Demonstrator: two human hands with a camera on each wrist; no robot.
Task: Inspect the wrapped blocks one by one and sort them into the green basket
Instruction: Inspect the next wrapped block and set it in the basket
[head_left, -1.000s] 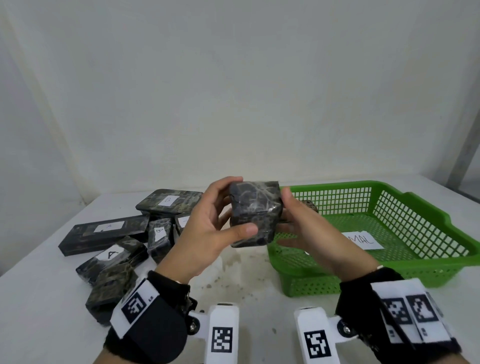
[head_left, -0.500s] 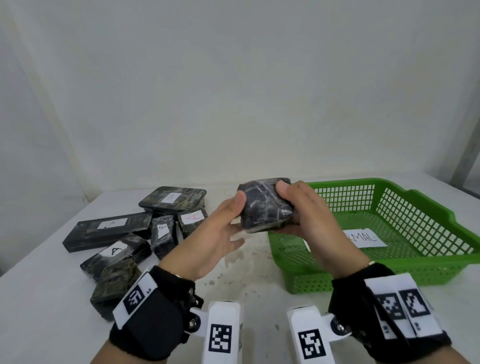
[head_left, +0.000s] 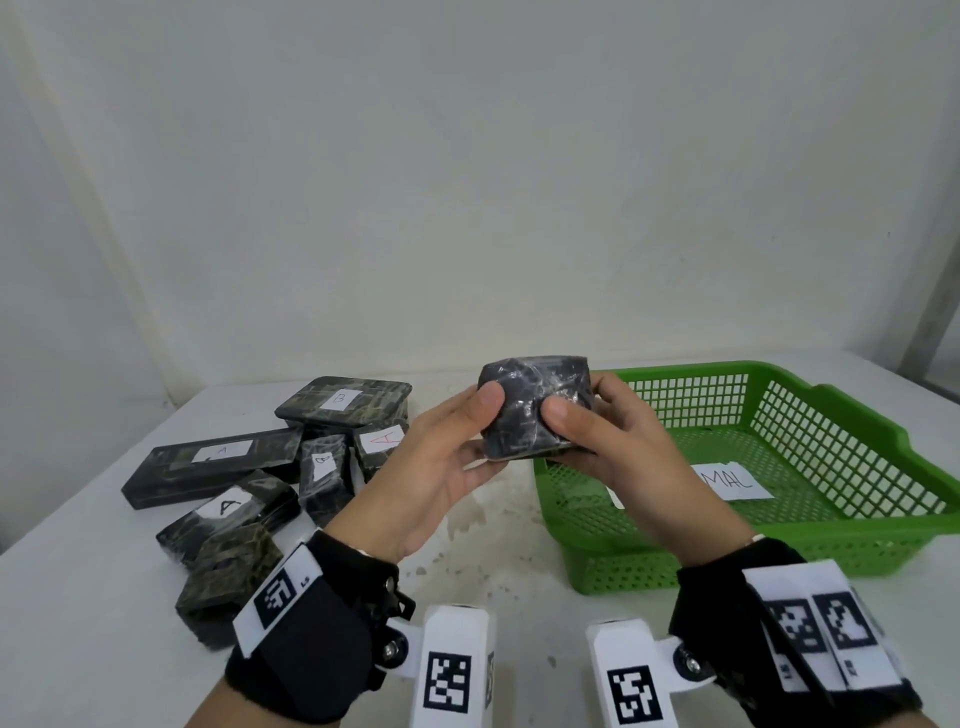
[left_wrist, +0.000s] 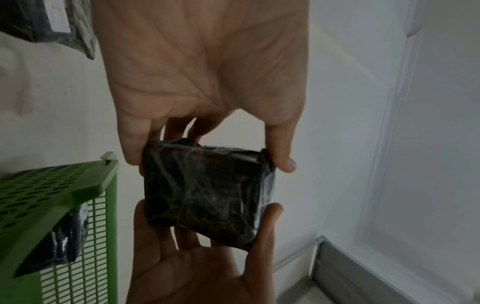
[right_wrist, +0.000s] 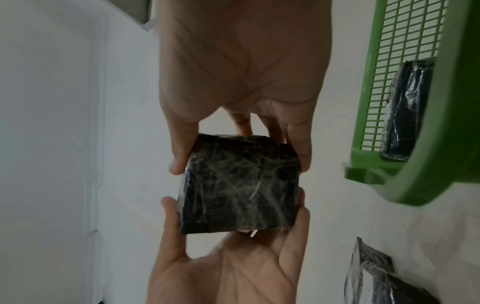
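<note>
Labels (head_left: 340, 399) "A", "B"; basket note (head_left: 731, 480) perhaps "MAL"

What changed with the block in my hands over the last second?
The wrapped block was turned between both hands, showing a different face. The left hand shifted its thumb onto the near face; the right hand regripped from the side. The green basket and the table pile stayed put.

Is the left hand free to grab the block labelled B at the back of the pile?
Probably not yet: the left hand and right hand both hold a wrapped block.
</note>
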